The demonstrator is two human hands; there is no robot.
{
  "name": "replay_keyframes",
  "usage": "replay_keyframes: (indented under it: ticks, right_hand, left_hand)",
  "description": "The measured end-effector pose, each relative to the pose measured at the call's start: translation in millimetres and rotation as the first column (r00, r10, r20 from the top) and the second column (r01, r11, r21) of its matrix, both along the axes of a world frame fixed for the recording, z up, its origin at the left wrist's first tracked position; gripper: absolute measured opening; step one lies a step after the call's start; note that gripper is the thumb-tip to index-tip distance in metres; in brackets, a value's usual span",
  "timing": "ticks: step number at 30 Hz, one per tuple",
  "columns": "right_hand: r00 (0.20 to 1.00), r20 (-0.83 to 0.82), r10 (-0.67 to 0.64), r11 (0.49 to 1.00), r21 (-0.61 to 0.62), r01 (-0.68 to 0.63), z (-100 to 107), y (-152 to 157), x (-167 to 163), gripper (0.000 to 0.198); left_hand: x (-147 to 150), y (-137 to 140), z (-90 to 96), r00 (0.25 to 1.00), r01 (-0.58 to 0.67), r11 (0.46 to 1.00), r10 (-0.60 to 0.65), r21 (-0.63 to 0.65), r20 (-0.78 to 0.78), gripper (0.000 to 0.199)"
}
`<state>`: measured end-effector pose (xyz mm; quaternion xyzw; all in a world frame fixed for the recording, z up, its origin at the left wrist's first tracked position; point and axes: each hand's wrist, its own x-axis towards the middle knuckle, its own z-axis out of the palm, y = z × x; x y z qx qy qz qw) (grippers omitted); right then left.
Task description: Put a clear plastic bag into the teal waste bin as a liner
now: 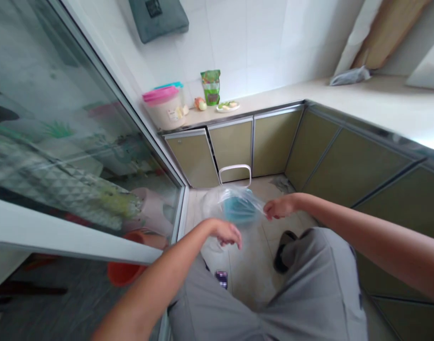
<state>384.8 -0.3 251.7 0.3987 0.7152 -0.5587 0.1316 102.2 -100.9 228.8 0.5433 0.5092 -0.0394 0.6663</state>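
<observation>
My right hand (278, 207) is closed on the edge of a clear plastic bag (217, 201), pulling the film taut toward the right. The bag spreads over a blue-green container (241, 209) on the floor, which shows through the film. Just behind it stands a white rounded frame (235, 166), close to the cabinet doors. Left of and nearer to me than the container, my left hand (229, 234) hangs with its fingers loosely bent and apart. Nothing shows in it.
Low cabinets (231, 142) line the back and right under a pale counter (273, 97). On it stand a pink-lidded tub (165, 109), a green pouch (211, 87) and a plate of food (228, 107). A glass sliding door (96, 123) borders the left. A phone-like object (221, 278) lies low.
</observation>
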Motion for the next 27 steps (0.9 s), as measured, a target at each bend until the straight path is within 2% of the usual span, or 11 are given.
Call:
replay_keyframes:
  ticks: [1, 3, 4, 6, 8, 9, 13, 17, 23, 27]
  right_hand:
    - [1.0, 0.005, 0.003, 0.998, -0.068, -0.003, 3, 3, 1, 0.019]
    - [0.994, -0.046, -0.099, 0.982, -0.165, 0.09, 11, 11, 5, 0.018]
    - [0.978, -0.091, -0.189, 0.97, -0.171, 0.171, 15, 16, 7, 0.019]
    - [0.918, -0.171, -0.358, 0.929, -0.16, 0.333, 26, 25, 12, 0.02]
    - [0.852, -0.224, -0.473, 0.88, -0.164, 0.445, 36, 33, 19, 0.018]
    - [0.824, -0.245, -0.512, 0.859, -0.169, 0.484, 42, 37, 22, 0.019]
    - [0.734, -0.324, -0.597, 0.801, -0.201, 0.563, 64, 49, 36, 0.031]
    - [0.694, -0.367, -0.619, 0.783, -0.22, 0.581, 79, 60, 42, 0.035]
    - [0.678, -0.411, -0.609, 0.781, -0.167, 0.601, 81, 70, 38, 0.031]
    - [0.676, -0.427, -0.601, 0.78, -0.128, 0.612, 78, 67, 35, 0.04]
  left_hand:
    - [-5, 12, 5.3, 1.0, -0.016, 1.0, 0.016, -0.01, 0.007, 0.033]
    - [-19, 38, 20.0, 0.987, -0.159, 0.985, 0.156, 0.064, 0.047, 0.03]
    - [-28, 52, 28.5, 0.96, -0.277, 0.951, 0.268, 0.137, 0.081, 0.03]
    - [-45, 76, 46.7, 0.866, -0.499, 0.837, 0.47, 0.226, 0.17, 0.029]
    - [-61, 96, 64.9, 0.768, -0.639, 0.73, 0.588, 0.244, 0.253, 0.028]
    - [-68, 103, 73.7, 0.735, -0.677, 0.695, 0.618, 0.242, 0.28, 0.028]
    - [-86, 122, 102.3, 0.676, -0.737, 0.61, 0.659, 0.291, 0.33, 0.031]
    - [-94, 129, 116.0, 0.658, -0.75, 0.547, 0.672, 0.372, 0.338, 0.03]
    - [-98, 137, 110.1, 0.686, -0.697, 0.519, 0.683, 0.495, 0.251, 0.024]
    - [-103, 147, 102.7, 0.658, -0.723, 0.442, 0.676, 0.532, 0.332, 0.024]
